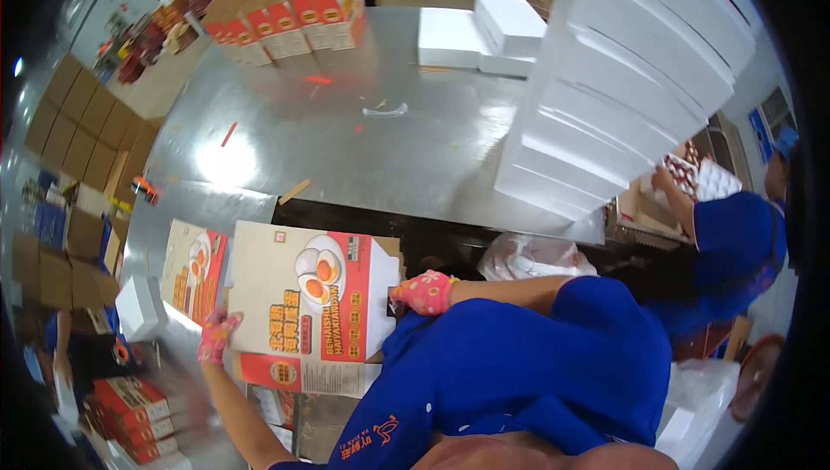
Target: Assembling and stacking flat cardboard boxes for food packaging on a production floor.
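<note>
A printed egg carton [264,284], cream and red with pictures of cut eggs, is tilted up in front of me. My left hand [218,336], in a pink patterned glove, grips its left edge near the lower corner. On the opposite side, my right hand [425,292], in a matching glove, is closed at the carton's right edge, beside a dark spot that I cannot make out. A second printed carton [190,271] of the same kind lies just behind it to the left.
Open cartons [294,25] stand in a row at the table's far left. White foam boxes [454,38] sit at the back, and a tall stack of foam lids [614,81] rises at right. Beyond it a co-worker in blue [739,232] reaches into a crate. Flat red cartons [134,409] are piled lower left.
</note>
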{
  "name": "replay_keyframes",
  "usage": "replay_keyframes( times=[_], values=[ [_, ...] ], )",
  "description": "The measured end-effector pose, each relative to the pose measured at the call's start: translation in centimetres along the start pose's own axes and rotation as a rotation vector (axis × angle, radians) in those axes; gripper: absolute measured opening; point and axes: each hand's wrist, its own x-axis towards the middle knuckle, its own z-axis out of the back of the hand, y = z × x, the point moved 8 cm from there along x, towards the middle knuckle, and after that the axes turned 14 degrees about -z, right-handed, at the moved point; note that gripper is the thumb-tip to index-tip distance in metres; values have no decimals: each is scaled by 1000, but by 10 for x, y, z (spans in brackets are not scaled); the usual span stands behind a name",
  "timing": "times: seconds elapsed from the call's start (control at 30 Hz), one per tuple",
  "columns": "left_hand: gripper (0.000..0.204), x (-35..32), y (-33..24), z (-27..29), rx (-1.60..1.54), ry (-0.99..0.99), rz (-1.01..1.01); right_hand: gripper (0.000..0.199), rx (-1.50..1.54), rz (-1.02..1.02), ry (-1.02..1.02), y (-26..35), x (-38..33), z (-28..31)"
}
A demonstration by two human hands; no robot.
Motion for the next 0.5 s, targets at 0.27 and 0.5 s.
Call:
replay_keyframes(
  times=[0.27,0.5],
  values=[
    [32,-34,-180,-3,171,17,-138,19,172,318,126,23,21,8],
    [41,-131,-232,31,118,-763,-122,14,407,255,-16,73,20,107]
  ],
)
